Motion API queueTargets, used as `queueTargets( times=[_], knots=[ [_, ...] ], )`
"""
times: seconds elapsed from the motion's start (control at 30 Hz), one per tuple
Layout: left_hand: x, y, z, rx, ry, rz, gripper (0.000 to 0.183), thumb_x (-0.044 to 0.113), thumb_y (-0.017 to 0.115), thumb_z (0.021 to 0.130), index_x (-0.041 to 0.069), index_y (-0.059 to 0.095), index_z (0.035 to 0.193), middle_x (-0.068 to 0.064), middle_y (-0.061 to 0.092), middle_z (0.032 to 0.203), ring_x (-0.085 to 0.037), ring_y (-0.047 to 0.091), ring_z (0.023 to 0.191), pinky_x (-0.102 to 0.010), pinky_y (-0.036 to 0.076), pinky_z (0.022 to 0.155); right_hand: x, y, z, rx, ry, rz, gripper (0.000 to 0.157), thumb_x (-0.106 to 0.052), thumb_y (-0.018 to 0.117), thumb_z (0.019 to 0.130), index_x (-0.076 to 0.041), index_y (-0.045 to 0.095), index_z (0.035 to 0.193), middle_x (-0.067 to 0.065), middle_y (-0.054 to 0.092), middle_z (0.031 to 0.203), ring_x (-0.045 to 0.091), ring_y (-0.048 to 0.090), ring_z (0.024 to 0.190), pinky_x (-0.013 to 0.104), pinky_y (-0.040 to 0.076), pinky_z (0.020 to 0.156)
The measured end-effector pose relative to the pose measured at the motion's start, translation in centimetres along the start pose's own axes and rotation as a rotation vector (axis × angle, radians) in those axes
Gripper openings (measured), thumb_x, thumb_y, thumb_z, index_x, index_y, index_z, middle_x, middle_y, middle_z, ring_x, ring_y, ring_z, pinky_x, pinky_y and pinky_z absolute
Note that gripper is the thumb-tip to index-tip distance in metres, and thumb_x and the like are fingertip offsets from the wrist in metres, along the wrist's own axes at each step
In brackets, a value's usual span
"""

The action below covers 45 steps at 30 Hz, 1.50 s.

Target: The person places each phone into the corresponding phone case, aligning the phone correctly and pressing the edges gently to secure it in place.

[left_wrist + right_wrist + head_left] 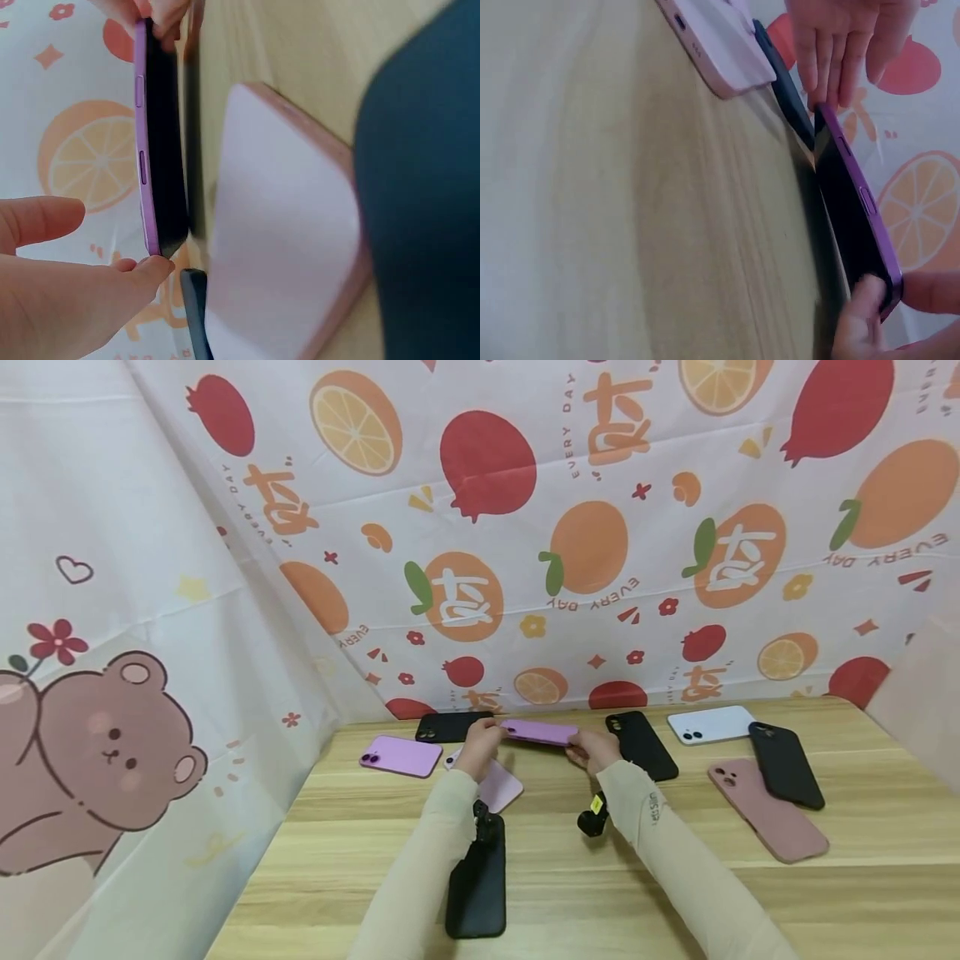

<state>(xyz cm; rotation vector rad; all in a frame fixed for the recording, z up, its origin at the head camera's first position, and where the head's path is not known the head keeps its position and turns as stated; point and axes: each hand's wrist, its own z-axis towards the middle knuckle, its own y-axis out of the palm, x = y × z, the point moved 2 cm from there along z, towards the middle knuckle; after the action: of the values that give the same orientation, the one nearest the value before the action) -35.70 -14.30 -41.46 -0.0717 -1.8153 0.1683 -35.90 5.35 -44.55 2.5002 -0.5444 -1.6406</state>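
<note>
A purple phone with a dark screen is held up over the far middle of the table, its long edge toward me. My right hand pinches its right end; in the right wrist view the thumb lies on the screen side. At the other end is my left hand, its straight fingers touching the phone with their tips. Its thumb stands off from the phone in the left wrist view. Below the left hand lies a pale pink phone, partly covered by that hand.
Another purple phone and a black one lie at the far left. Nearer me, a black phone sits under the left forearm. Rightward are a black phone, a white one, and a black one overlapping a dusty-pink one.
</note>
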Motion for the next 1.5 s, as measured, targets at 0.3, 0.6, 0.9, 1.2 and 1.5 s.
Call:
queueTargets(
  times=[0.3,0.6,0.9,1.2,1.5],
  knots=[
    [-0.4,-0.6,0.1,0.025,0.008,-0.084,0.057,0.006,0.052,0.094,-0.005,0.03,0.146,-0.023,0.031,0.15,-0.037,0.031,0.137,-0.047,0.026,0.112,-0.4,0.9,-2.0,-0.183,0.053,0.223,0.043,0.015,0.044,0.091,0.018,0.038,0.133,0.028,0.034,0.141,0.034,0.039,0.127,0.038,0.043,0.1],
    [0.9,0.2,-2.2,0.059,0.047,-0.302,0.056,0.006,0.05,0.097,-0.017,0.025,0.141,-0.03,0.04,0.139,-0.034,0.044,0.126,-0.043,0.033,0.108,-1.0,2.2,-4.4,-0.26,-0.051,0.295,0.052,0.017,0.042,0.092,0.016,0.028,0.141,0.03,0.033,0.144,0.035,0.038,0.13,0.04,0.042,0.101],
    [0.9,1.4,-4.7,-0.023,0.117,-0.53,0.028,0.005,0.053,0.098,-0.014,0.053,0.119,-0.011,0.065,0.096,-0.015,0.064,0.09,-0.037,0.047,0.095,-1.2,3.5,-7.6,-0.328,-0.131,0.281,0.046,0.02,0.039,0.091,0.021,0.032,0.136,0.036,0.038,0.137,0.037,0.042,0.126,0.04,0.041,0.101],
    [1.0,1.4,-6.2,0.03,0.126,-0.609,0.029,0.003,0.055,0.096,-0.013,0.055,0.12,-0.011,0.066,0.098,-0.015,0.064,0.092,-0.031,0.052,0.086,-0.6,3.5,-10.3,-0.309,-0.185,0.184,0.04,0.016,0.042,0.092,0.021,0.038,0.132,0.034,0.044,0.131,0.029,0.055,0.109,0.037,0.045,0.097],
    [1.4,1.6,-8.2,0.019,0.169,-0.628,0.02,0.003,0.056,0.095,-0.012,0.059,0.108,-0.006,0.068,0.079,-0.012,0.066,0.075,-0.027,0.055,0.072,-0.4,2.4,-12.5,-0.308,-0.207,0.194,0.041,0.009,0.051,0.092,0.018,0.038,0.129,0.025,0.05,0.118,0.017,0.06,0.093,0.024,0.053,0.081]
  ],
)
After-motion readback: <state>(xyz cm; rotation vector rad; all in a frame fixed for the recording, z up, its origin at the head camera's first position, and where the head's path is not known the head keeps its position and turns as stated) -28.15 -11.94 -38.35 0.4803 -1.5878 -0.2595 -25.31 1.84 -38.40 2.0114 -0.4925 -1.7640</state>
